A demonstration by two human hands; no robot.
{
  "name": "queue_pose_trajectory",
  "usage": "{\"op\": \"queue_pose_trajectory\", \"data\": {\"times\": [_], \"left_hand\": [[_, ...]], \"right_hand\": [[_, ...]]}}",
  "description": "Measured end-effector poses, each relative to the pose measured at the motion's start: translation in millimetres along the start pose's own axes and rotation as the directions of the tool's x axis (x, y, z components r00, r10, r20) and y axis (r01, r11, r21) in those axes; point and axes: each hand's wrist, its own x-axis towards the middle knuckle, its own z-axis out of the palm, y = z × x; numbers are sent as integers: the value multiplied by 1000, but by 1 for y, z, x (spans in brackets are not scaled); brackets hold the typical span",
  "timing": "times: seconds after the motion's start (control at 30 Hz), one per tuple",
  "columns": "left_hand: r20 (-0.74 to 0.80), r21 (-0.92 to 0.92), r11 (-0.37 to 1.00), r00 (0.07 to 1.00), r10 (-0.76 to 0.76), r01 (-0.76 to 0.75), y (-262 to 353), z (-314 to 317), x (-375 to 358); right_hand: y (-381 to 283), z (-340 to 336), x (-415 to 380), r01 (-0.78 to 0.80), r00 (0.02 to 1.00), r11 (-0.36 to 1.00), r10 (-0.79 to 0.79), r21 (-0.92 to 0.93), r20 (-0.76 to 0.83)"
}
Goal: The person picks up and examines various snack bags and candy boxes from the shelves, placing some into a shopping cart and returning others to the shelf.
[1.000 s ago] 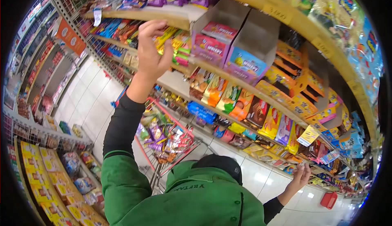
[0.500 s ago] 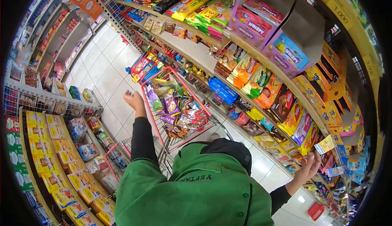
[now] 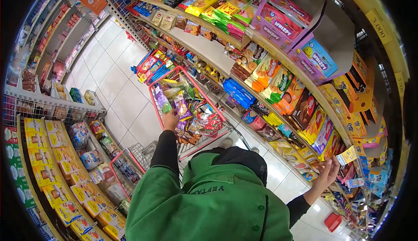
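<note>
Left hand (image 3: 170, 120) now at packets (image 3: 183, 106) in the cart (image 3: 202, 94), earlier beside it

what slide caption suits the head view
Left hand at a red-rimmed wire shopping trolley of shiny multicoloured packets, right hand beside a yellow-and-white paper tag.

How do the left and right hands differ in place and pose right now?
The left hand is at the cart, by a purple-green packet; the right hand is by a price tag. The left hand is held forward, the right hand out to the side. Both emerge from black sleeves. Whether either grips anything is unclear.
</note>
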Motion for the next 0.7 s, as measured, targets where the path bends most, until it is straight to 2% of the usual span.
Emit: {"op": "queue_pose_trajectory", "data": {"times": [0.03, 0.07, 0.17, 0.2, 0.3, 0.37, 0.4, 0.5, 0.63, 0.67, 0.7], "left_hand": [[63, 33, 998, 996, -58, 56, 8, -2, 2], [141, 37, 998, 988, -64, 59, -1, 8, 12], [209, 230, 973, 976, -57, 8, -15, 26, 31], [302, 216, 975, 947, -112, 46, -13, 24, 36], [361, 230, 971, 921, -149, 67, -19, 33, 56], [392, 389, 921, 908, -148, -18, -21, 37, 62], [497, 382, 915, 863, -88, -126, -40, 49, 71], [550, 346, 937, 821, -154, -57, -57, 70, 84], [348, 350, 932, 937, -31, -99, -58, 74, 77], [410, 422, 813, 885, 222, -400, -59, 69, 74], [314, 400, 844, 918, 241, -358, -47, 55, 65]], "right_hand": [[-1, 0, -1, 1, 1000, 1000, -1, -6, 5], [-2, 0, -2, 3, 1000, 1000, -3, -13, 8], [-1, -7, -8, -13, 1000, 999, 13, -36, -21], [-3, -7, -11, -20, 999, 999, 19, -45, -43], [-2, -15, -19, -66, 995, 998, 66, -6, -73], [-2, -18, -21, -85, 992, 996, 82, -35, -96], [-2, -21, -23, -98, 990, 994, 92, -54, -106], [-2, -24, -25, -112, 989, 991, 103, -76, -110], [-1, -21, -23, -118, 989, 991, 111, -70, -97], [0, -20, -22, -115, 990, 991, 109, -66, -91], [1, -18, -21, -110, 992, 992, 106, -56, -73]]}}
